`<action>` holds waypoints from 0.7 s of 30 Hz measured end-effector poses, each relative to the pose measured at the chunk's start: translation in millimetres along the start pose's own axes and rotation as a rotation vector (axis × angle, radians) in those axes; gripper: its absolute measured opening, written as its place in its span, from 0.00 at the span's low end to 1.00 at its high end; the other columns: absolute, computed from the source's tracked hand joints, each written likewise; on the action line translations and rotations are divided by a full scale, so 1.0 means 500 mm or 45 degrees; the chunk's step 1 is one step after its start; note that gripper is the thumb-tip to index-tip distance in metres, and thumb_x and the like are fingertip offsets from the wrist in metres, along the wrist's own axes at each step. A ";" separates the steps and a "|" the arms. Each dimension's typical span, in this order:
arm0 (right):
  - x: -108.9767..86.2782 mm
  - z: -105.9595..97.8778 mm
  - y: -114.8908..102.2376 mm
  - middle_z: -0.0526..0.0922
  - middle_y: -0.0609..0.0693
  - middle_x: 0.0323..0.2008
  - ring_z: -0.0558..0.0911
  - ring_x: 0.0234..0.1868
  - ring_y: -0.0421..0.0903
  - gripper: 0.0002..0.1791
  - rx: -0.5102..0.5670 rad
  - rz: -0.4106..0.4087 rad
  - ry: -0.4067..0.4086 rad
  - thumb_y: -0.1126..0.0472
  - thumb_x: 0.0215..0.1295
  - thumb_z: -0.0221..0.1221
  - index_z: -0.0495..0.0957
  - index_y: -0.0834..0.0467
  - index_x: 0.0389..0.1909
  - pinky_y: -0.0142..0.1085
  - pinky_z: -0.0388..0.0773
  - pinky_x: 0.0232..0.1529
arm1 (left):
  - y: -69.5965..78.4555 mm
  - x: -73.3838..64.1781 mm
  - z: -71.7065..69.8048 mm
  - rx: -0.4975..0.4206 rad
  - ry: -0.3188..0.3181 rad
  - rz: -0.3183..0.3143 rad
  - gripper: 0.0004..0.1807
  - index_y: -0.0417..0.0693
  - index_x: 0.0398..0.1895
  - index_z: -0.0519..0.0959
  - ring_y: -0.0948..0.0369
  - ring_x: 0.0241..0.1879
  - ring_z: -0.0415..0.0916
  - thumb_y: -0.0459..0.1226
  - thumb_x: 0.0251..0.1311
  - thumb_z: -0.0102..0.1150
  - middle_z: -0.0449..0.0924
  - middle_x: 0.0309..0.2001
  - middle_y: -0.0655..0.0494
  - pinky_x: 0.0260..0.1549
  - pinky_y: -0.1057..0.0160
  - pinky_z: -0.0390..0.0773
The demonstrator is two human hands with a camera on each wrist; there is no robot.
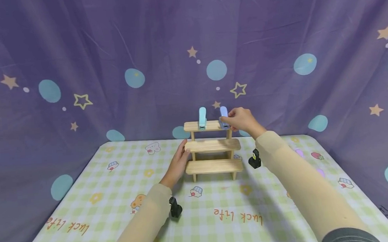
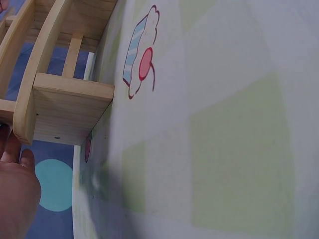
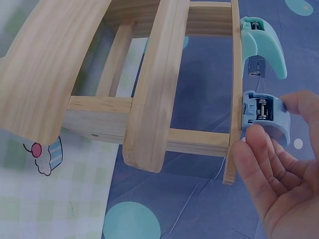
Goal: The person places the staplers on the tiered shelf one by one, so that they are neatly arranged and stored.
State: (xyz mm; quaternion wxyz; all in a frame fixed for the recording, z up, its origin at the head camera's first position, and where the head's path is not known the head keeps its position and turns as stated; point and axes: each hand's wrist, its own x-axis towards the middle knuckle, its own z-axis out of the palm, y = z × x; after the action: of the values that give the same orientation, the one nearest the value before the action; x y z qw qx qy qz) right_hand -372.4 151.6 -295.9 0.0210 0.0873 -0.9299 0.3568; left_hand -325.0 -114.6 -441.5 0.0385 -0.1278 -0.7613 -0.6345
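At the right end of the top shelf, the right hand [image 1: 244, 119] has its fingers pinching a rounded periwinkle plastic mini stapler [image 3: 278, 119], metal spring showing! Beside it, a glossy teal mini stapler [image 1: 202, 116] sits on the smooth-grained, three-tier wooden rack [image 1: 213, 146], whose middle plank the left hand [image 1: 177, 167] grips by its rounded left end.
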 end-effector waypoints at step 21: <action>-0.028 -0.025 0.038 0.84 0.53 0.27 0.84 0.27 0.47 0.31 0.027 -0.066 -0.003 0.35 0.70 0.56 0.78 0.62 0.49 0.43 0.82 0.39 | 0.003 -0.006 -0.003 0.064 0.000 -0.040 0.31 0.61 0.81 0.49 0.53 0.77 0.45 0.51 0.79 0.40 0.47 0.80 0.54 0.74 0.49 0.49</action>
State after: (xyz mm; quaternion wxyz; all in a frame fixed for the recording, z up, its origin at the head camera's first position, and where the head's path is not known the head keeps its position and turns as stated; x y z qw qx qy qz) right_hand -362.4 175.6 -300.6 0.0283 0.1120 -0.9234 0.3661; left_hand -322.1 -116.4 -440.2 0.0317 -0.1147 -0.7789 -0.6158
